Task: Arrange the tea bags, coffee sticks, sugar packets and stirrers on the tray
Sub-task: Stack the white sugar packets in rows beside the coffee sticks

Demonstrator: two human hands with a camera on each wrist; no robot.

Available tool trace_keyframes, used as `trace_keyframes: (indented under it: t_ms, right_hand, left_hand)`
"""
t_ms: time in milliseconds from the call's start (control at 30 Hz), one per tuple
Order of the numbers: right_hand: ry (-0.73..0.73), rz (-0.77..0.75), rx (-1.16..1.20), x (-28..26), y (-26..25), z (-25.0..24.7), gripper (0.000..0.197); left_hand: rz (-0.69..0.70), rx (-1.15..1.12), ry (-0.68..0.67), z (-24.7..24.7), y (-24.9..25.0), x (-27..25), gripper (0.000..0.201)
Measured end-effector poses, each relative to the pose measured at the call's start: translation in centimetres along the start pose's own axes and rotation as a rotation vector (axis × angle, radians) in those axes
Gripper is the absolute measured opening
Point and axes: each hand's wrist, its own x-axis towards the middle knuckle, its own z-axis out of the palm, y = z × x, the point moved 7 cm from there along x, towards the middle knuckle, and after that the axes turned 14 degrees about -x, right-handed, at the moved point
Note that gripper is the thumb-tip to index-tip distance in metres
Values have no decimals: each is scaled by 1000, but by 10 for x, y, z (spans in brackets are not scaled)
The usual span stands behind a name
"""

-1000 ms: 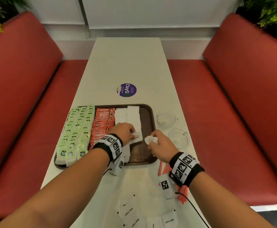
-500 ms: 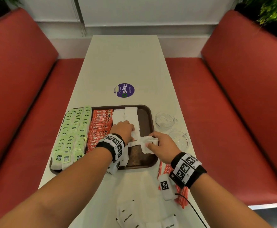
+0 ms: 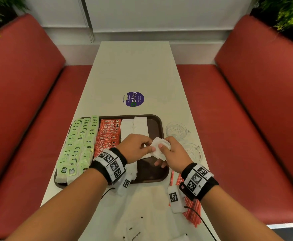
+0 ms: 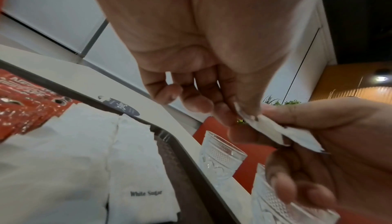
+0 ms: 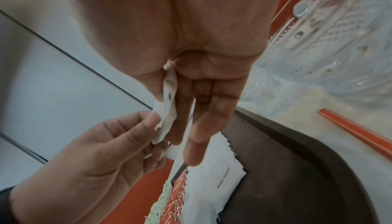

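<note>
A brown tray (image 3: 161, 124) holds rows of green tea bags (image 3: 79, 143), red coffee sticks (image 3: 107, 134) and white sugar packets (image 3: 135, 127). Both hands meet just above the tray's right half. My right hand (image 3: 163, 147) grips a small bunch of sugar packets (image 3: 158, 150) between thumb and fingers. My left hand (image 3: 149, 148) pinches the left edge of that bunch (image 4: 250, 120). In the right wrist view the held packets (image 5: 167, 108) sit between both thumbs. Red stirrers (image 3: 192, 211) lie on the table under my right wrist.
Two cut-glass cups (image 3: 175, 130) (image 3: 193, 152) stand right of the tray. Loose sugar packets (image 3: 135, 230) lie on the table near me. A round purple sticker (image 3: 133, 99) is beyond the tray. Red benches flank the narrow table.
My left hand has lifted off the packet row on the tray. My right hand has brought its packets up and left, and both hands now hold them together.
</note>
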Motion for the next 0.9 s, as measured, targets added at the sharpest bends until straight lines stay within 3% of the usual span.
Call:
trace_keyframes:
  t_ms: [200,400,633,800,900]
  right_hand:
    - [66,-54,-73,2,-4,-4,26]
    - [72,-169,-278,6,-20,-6,14]
    - [33,-178,-414,9,-18,1,17]
    - [46,-91,-381,10,-10,-4,13]
    - [13,-17,-221,6,-7,-8,6]
  left_hand:
    - [-24,17,179,-28,-8,-7,15]
    - [9,105,40,-22,0,-10,21]
    - [43,68,77,-26,4,-6,20]
    - [-98,36,190,-33,-17,0,8]
    - [-230,142,52,-18,-36,5,9]
